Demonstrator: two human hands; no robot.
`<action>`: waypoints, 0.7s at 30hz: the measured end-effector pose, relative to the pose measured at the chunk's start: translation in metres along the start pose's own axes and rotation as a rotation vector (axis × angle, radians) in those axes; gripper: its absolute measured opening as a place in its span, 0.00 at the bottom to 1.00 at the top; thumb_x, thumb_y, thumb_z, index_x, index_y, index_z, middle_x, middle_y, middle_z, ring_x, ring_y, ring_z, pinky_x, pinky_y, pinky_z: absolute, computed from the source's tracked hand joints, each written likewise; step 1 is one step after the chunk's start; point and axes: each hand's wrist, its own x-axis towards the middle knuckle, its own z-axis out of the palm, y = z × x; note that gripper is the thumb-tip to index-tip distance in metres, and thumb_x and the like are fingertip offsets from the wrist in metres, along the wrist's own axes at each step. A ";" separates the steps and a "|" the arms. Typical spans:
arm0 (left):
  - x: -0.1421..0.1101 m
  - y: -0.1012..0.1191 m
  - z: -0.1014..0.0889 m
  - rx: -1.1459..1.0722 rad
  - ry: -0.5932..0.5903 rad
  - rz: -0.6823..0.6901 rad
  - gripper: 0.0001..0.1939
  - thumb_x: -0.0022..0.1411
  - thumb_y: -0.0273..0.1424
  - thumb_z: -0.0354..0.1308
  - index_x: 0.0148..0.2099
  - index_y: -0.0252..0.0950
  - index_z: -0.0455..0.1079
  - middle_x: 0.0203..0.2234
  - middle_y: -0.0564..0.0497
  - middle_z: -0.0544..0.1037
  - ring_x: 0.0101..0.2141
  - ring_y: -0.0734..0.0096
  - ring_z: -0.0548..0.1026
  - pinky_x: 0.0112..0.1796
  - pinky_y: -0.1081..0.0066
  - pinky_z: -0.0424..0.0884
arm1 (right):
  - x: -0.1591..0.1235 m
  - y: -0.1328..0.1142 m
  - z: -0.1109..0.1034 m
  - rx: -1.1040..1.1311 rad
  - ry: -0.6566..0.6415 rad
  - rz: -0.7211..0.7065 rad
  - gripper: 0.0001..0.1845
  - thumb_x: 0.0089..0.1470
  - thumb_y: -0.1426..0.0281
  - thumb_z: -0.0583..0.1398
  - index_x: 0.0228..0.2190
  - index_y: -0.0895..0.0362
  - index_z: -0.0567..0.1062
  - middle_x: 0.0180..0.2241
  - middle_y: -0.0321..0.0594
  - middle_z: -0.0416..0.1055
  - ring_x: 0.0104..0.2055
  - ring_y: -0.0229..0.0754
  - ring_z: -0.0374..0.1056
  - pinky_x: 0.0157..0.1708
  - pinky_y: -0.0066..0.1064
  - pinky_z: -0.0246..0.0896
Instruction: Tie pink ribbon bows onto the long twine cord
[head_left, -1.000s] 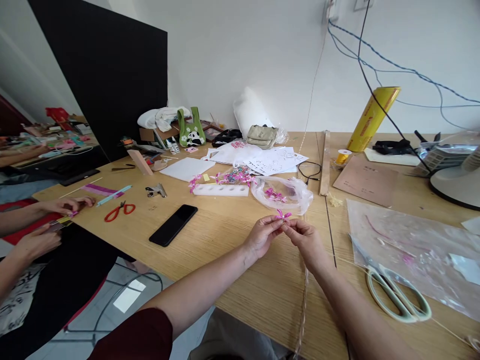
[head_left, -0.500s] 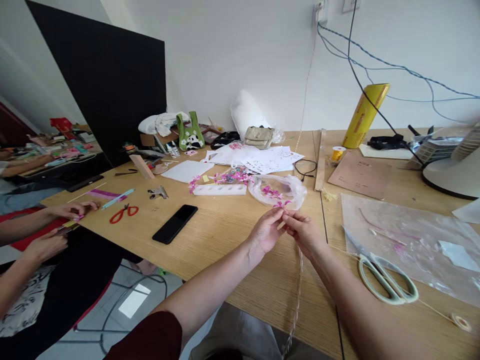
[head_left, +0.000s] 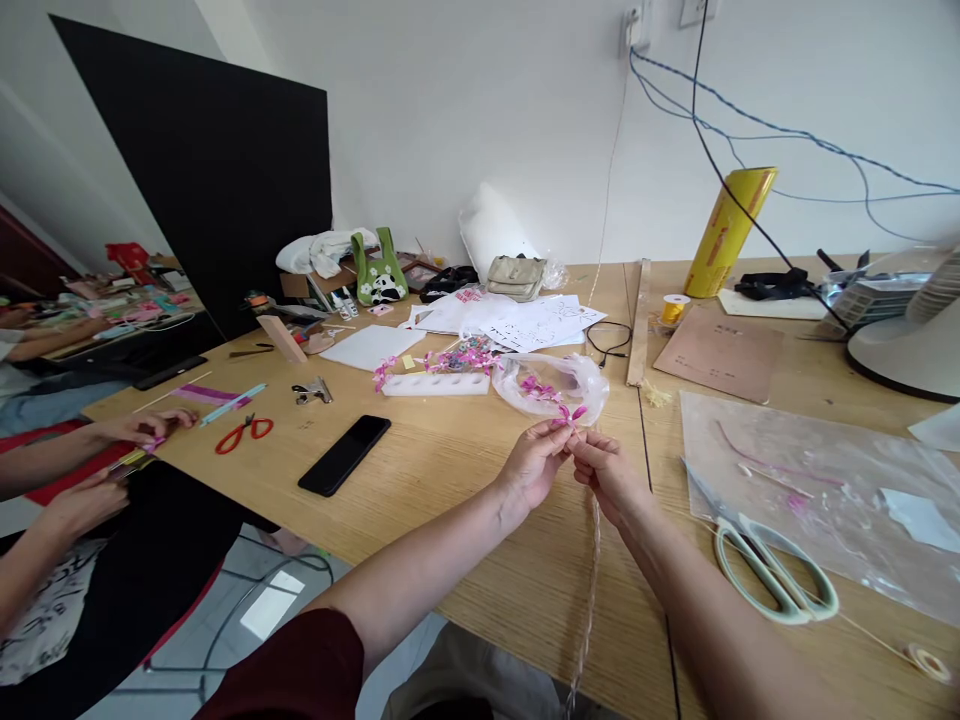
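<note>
A small pink flower (head_left: 570, 414) stands up between the fingertips of both my hands, over the table's front half. My left hand (head_left: 534, 462) pinches its base from the left. From the right, my right hand (head_left: 606, 468) pinches close beside it, the fingertips of both touching. Below the hands a pale twisted cord (head_left: 590, 600) hangs down past the table edge; whether it joins the flower is hidden by my fingers. Just beyond lies a crumpled clear plastic bag (head_left: 592, 385) with more pink flowers (head_left: 538, 390) in it.
Scissors (head_left: 776, 570) lie right of my forearm on a plastic sheet (head_left: 705, 420). A white foam strip (head_left: 435, 384), a black phone (head_left: 345, 455) and red-handled pliers (head_left: 244, 432) lie to the left. A co-worker's hands (head_left: 139, 428) work at the left edge.
The flower has tilted and shows more of its petals above my fingertips. Both hands keep their pinch in nearly the same place. The view has shifted slightly.
</note>
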 end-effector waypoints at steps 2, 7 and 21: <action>0.001 0.001 0.001 0.027 -0.004 0.015 0.07 0.44 0.28 0.65 0.27 0.31 0.70 0.23 0.54 0.71 0.27 0.79 0.67 0.34 0.74 0.59 | 0.000 -0.001 -0.001 0.016 -0.030 0.016 0.13 0.37 0.65 0.65 0.17 0.58 0.68 0.14 0.27 0.50 0.17 0.29 0.40 0.18 0.27 0.32; 0.002 0.004 0.003 0.000 -0.029 -0.017 0.08 0.46 0.30 0.64 0.29 0.32 0.70 0.23 0.54 0.70 0.26 0.79 0.66 0.32 0.74 0.59 | 0.000 -0.001 0.001 -0.013 -0.042 -0.066 0.12 0.40 0.63 0.64 0.18 0.58 0.68 0.16 0.29 0.54 0.18 0.29 0.43 0.19 0.27 0.35; 0.003 -0.002 0.006 -0.065 -0.019 0.039 0.08 0.47 0.30 0.64 0.28 0.32 0.68 0.23 0.54 0.68 0.24 0.80 0.65 0.26 0.76 0.59 | 0.000 0.008 0.007 -0.006 0.021 -0.182 0.10 0.43 0.66 0.62 0.18 0.57 0.67 0.16 0.29 0.51 0.20 0.31 0.45 0.20 0.27 0.38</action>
